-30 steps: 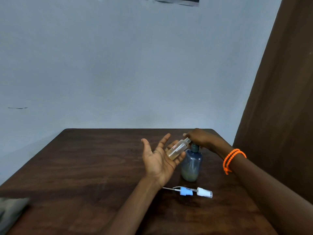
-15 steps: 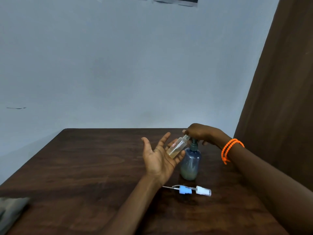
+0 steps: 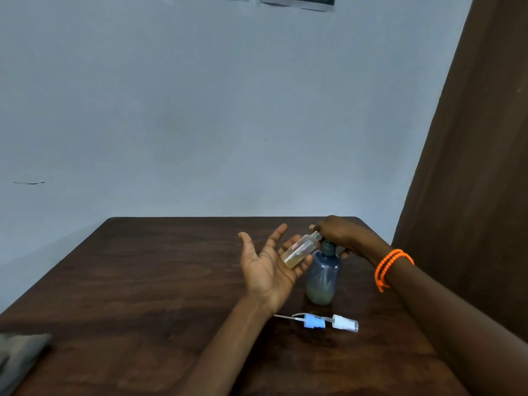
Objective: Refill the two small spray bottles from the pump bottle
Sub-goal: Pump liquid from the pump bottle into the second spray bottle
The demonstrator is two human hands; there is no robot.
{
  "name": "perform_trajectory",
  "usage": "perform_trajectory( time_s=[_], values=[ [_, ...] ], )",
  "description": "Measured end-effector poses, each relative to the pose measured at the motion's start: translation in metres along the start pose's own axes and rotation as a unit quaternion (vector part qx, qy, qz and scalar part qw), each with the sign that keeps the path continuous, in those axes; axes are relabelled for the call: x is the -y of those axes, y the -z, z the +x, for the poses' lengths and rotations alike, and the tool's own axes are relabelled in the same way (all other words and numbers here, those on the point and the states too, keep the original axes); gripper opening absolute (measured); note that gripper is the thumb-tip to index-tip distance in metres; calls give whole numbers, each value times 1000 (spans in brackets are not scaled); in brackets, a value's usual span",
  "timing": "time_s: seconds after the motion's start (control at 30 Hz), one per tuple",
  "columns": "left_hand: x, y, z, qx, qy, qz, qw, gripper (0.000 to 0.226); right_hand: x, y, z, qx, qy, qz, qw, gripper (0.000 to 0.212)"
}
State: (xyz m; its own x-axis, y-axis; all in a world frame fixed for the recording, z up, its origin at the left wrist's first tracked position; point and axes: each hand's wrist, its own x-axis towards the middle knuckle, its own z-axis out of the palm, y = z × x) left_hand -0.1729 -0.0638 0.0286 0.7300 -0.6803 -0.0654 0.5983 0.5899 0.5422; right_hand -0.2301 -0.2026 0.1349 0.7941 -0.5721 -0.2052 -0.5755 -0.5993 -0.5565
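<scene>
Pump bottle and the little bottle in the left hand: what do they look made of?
Pump bottle: apparently tinted blue-grey translucent plastic, smooth; its liquid level shows through. Small spray bottle: clear and glossy, likely plastic, possibly glass; yellowish liquid and a small label are visible.

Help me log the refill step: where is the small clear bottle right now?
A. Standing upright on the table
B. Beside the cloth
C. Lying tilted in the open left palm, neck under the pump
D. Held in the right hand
C: the small bottle lies tilted on the open left hand, its neck up by the pump bottle head, which the right hand covers.
</scene>
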Motion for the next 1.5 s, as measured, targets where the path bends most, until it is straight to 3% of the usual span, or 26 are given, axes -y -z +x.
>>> perform_trajectory(
  time_s=[1.5],
  values=[
    [3,-4,-2,-1,-6,10,1000,102,8,7,-6,-4,1,-30,1000,30]
  ],
)
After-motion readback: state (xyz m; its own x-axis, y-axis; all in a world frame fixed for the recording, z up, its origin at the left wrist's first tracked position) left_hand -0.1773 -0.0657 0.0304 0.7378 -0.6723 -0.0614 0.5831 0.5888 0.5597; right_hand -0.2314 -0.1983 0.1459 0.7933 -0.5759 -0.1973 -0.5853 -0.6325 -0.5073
